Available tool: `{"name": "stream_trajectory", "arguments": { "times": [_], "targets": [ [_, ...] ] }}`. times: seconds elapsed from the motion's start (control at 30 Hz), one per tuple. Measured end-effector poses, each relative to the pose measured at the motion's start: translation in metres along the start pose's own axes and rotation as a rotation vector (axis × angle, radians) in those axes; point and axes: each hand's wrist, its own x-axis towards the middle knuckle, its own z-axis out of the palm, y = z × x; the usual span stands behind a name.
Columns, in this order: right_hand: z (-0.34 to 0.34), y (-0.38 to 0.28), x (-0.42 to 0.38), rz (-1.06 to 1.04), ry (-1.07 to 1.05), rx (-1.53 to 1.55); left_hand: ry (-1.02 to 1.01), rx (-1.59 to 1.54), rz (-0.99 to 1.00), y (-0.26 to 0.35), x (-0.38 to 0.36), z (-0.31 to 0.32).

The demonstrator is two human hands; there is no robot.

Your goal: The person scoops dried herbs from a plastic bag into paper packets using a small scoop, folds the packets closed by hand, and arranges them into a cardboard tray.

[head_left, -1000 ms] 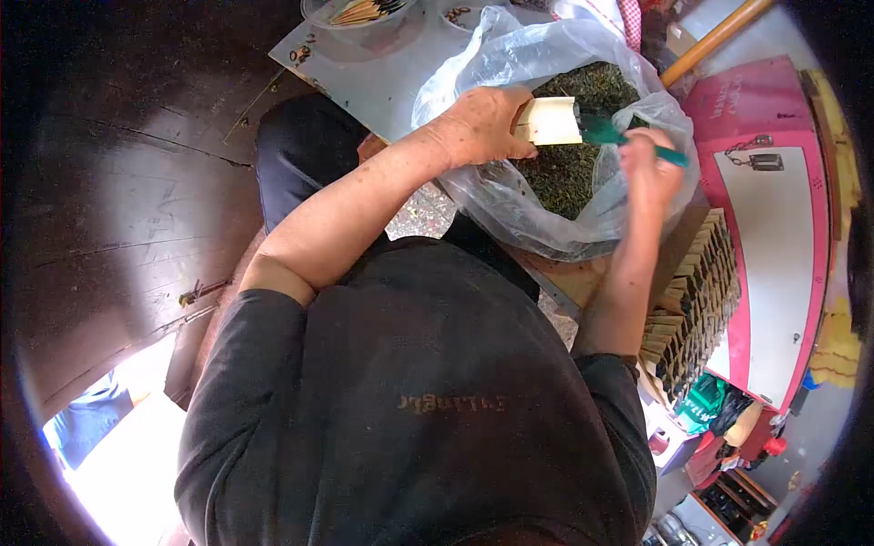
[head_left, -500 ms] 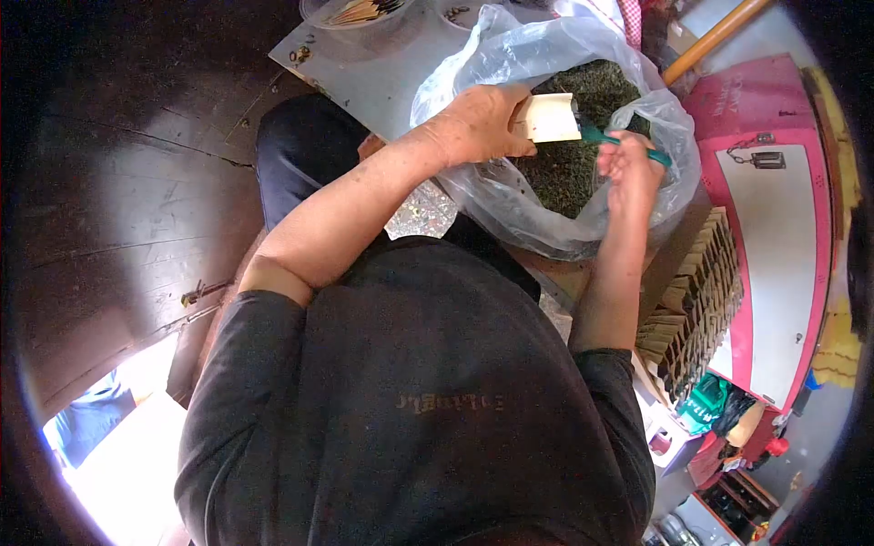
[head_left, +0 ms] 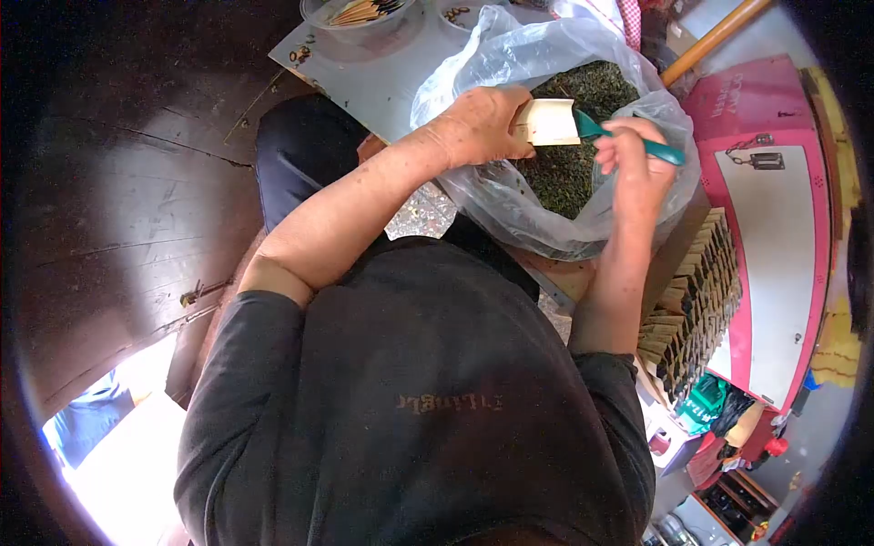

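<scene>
My left hand (head_left: 478, 123) grips a small cream paper packet (head_left: 549, 122) above an open clear plastic bag (head_left: 510, 196) full of dark green dried leaves (head_left: 569, 173). In my right hand (head_left: 633, 155) I hold a green-handled scoop (head_left: 637, 141), its tip at the open end of the packet. Both hands hover over the bag's mouth.
A rack of filled cream packets (head_left: 696, 296) stands to the right of the bag. A pink and white box (head_left: 774, 227) lies further right. A white board (head_left: 382, 64) with a clear bowl of sticks (head_left: 360, 14) sits behind the bag. A wooden pole (head_left: 715, 36) slants at top right.
My right hand dipped the scoop down toward the leaves, then lifted it back up to the packet's opening. The left hand has held the packet still.
</scene>
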Motion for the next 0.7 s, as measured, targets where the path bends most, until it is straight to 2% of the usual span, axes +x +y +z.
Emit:
{"name": "stream_trajectory", "arguments": {
  "times": [0.03, 0.1, 0.27, 0.37, 0.43, 0.5, 0.53, 0.6, 0.63, 0.7],
  "targets": [
    [0.006, -0.003, -0.003, 0.0, -0.001, 0.001, 0.005, 0.005, 0.011, 0.0, 0.0, 0.0],
    [0.012, -0.006, -0.006, -0.19, -0.07, -0.177, 0.013, -0.001, 0.011, -0.001, -0.001, 0.001],
    [-0.003, -0.012, -0.008, -0.304, -0.05, -0.246, 0.047, -0.005, 0.012, -0.001, -0.002, 0.001],
    [-0.024, -0.01, -0.009, -0.289, 0.174, -0.241, 0.022, -0.019, -0.012, 0.0, -0.002, -0.002],
    [-0.033, 0.017, -0.013, -0.297, 0.164, -0.358, 0.019, -0.035, -0.011, -0.001, -0.003, -0.002],
    [-0.03, 0.041, -0.019, -0.484, -0.007, -0.667, 0.013, -0.064, -0.007, 0.001, -0.002, -0.004],
    [-0.028, 0.046, -0.023, -0.486, -0.007, -0.668, 0.005, -0.094, -0.006, 0.002, -0.003, -0.004],
    [-0.019, 0.05, -0.033, -0.411, -0.361, -0.968, 0.04, -0.144, 0.024, 0.01, -0.005, -0.004],
    [-0.017, 0.046, -0.033, -0.413, -0.36, -0.969, 0.07, -0.195, 0.052, 0.013, -0.006, -0.004],
    [-0.014, 0.035, -0.033, -0.231, -0.184, -0.639, 0.067, -0.276, 0.079, 0.012, -0.002, 0.001]
  ]
}}
